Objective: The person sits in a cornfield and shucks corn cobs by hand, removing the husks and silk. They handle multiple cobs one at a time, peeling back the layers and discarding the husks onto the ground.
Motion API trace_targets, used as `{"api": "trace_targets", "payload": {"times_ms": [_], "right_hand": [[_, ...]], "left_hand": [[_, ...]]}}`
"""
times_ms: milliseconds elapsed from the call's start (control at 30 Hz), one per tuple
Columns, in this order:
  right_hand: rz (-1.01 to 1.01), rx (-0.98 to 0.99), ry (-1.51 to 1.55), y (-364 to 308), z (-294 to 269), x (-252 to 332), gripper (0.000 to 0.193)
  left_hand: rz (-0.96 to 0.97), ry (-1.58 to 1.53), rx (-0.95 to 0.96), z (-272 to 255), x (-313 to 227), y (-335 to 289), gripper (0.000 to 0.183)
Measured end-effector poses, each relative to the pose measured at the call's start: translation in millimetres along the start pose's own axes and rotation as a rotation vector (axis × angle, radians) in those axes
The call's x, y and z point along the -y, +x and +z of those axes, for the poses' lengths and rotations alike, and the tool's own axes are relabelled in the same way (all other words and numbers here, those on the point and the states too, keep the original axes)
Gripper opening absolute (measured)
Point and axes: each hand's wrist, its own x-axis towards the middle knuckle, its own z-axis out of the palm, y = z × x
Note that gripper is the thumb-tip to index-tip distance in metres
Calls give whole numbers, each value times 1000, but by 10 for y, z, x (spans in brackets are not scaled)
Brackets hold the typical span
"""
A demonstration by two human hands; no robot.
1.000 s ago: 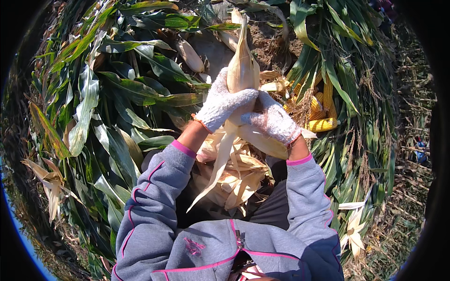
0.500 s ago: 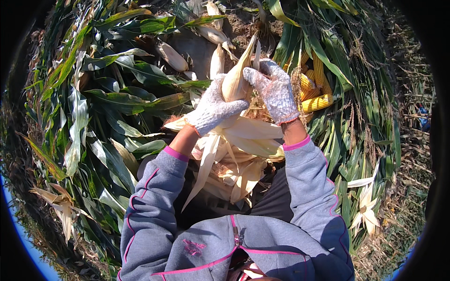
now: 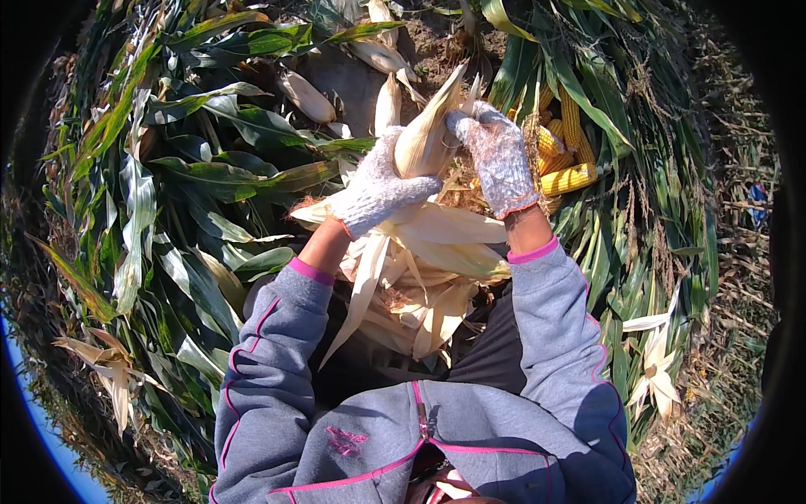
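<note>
An ear of corn [image 3: 425, 139] in pale, dry husk points up and away in front of me. My left hand [image 3: 379, 191], in a white knit glove, is wrapped round its lower part, thumb across the near end. On the ear's right side, my gloved right hand [image 3: 497, 161] pinches the husk near the tip, where a strip [image 3: 473, 91] stands slightly apart. Its fingertips are partly hidden. Below my hands, peeled husks [image 3: 445, 239] and brown silk lie heaped between my legs.
Bare yellow cobs [image 3: 567, 181] are piled beyond my right hand. Unhusked ears [image 3: 306, 97] lie on the ground ahead. Green cornstalks and leaves [image 3: 243, 176] surround me on the left and right. A dry husk [image 3: 655, 378] lies at the right.
My right hand has shifted slightly right, and the husk strip by its fingers leans farther from the ear. The left hand keeps its hold on the ear.
</note>
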Motion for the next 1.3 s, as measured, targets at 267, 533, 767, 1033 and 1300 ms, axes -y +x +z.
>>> {"api": "trace_targets", "payload": {"times_ms": [267, 533, 767, 1033, 1300], "right_hand": [[-190, 11, -48, 57, -28, -163, 21], [14, -15, -117, 15, -62, -71, 26], [-320, 56, -792, -57, -131, -170, 51], [-448, 54, -181, -133, 80, -248, 22], [319, 19, 719, -73, 82, -340, 19]], "left_hand": [[-56, 84, 55, 2, -20, -3, 74], [-74, 50, 82, 15, -85, -13, 75], [62, 18, 17, 24, -66, 6, 81], [177, -19, -91, 66, -134, -39, 75], [226, -59, -328, 11, -133, -44, 26]]}}
